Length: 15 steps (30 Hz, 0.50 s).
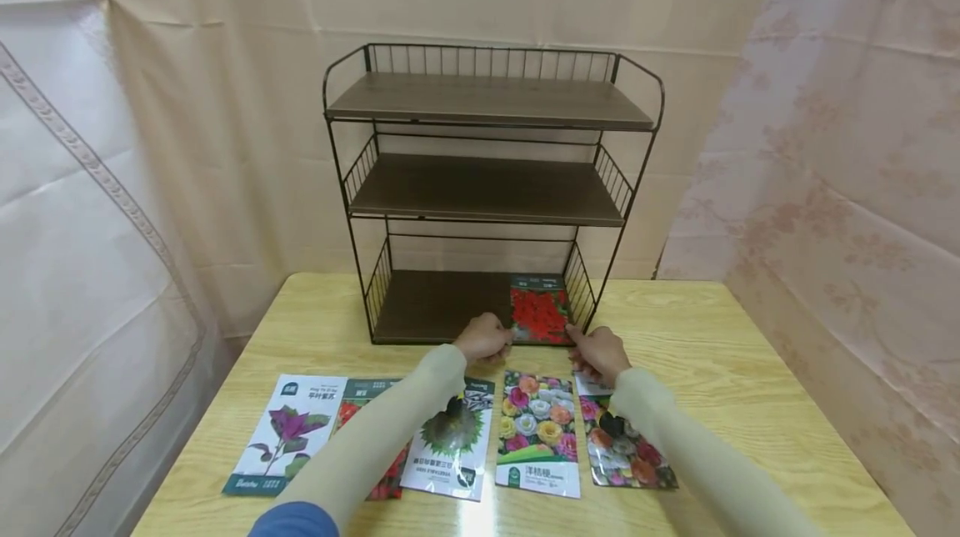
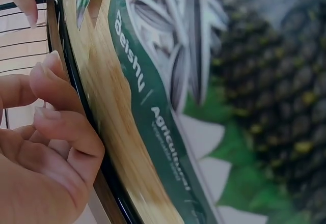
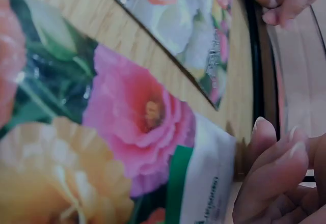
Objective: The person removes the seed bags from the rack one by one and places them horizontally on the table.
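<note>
A seed packet with red flowers (image 1: 539, 313) lies flat at the right end of the bottom board of a three-tier rack (image 1: 442, 303). My left hand (image 1: 483, 338) is at the packet's front left corner, its fingers bent, as the left wrist view shows of the same hand (image 2: 56, 142). At the front right corner, a finger of my right hand (image 1: 600, 352) touches the packet. Loosely bent fingers of that hand (image 3: 285, 178) show beside the rack's front edge in the right wrist view. Neither wrist view clearly shows the packet at the fingertips.
In front of the rack, several packets lie in a row on the wooden table (image 1: 750, 404): purple-leaf (image 1: 288, 433), red (image 1: 386, 483), sunflower (image 1: 453, 441), and two multicoloured flower packets (image 1: 537, 433) (image 1: 630, 445). My forearms pass over some. Curtains hang behind and at both sides.
</note>
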Available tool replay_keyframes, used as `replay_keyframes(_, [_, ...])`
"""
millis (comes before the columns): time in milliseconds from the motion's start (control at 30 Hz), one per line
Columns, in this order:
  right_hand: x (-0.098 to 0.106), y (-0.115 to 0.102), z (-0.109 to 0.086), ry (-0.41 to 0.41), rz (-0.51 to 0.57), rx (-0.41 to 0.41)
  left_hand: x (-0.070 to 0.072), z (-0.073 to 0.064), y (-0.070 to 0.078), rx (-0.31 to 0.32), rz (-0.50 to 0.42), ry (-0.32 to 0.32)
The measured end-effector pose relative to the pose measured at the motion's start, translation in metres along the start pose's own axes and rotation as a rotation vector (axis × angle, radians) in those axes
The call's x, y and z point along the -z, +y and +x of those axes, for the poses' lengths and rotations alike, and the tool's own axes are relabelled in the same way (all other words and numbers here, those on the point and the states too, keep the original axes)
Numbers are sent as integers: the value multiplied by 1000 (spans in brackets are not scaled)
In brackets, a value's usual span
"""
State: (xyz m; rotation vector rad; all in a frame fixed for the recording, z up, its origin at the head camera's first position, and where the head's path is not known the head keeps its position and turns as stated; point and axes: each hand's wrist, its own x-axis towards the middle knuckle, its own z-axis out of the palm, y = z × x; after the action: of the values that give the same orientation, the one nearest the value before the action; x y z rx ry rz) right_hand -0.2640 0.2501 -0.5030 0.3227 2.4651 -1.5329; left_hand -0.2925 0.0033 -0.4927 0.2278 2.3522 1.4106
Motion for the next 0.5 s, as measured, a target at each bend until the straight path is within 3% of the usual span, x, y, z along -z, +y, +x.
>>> replay_keyframes(300, [-6, 2, 2, -6, 44, -34, 2, -3, 1, -3, -55, 0])
replay_keyframes(500, [-1, 0, 3, -96, 240, -105, 5, -5, 1, -5, -56, -17])
